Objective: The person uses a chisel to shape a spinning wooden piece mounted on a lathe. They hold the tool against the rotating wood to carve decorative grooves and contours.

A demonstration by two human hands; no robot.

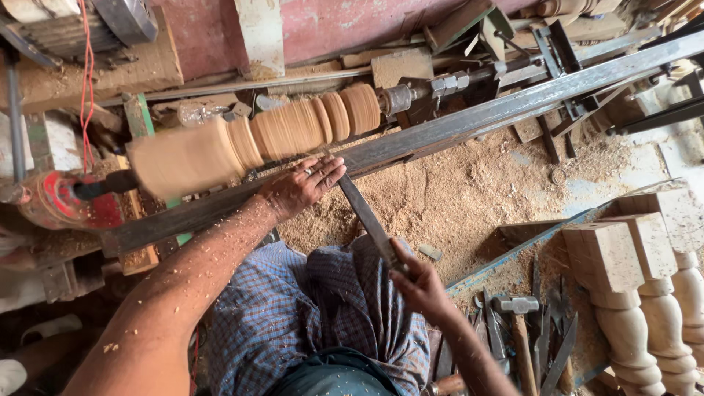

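Steel chisel point(364, 214) ran diagonally from the right hand point(416, 282), closed round its near end, up under the left hand point(302, 185) pressing its tip toward the spinning wooden spindle point(271, 136).

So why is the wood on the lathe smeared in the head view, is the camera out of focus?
Head view: only the turned workpiece is motion-blurred; left hand, right hand, chisel and the finished legs are sharp. Soft, even daylight, no glare.

Turned wooden legs point(645, 293) stand beside a hammer point(517, 308) on sawdust point(455, 191).
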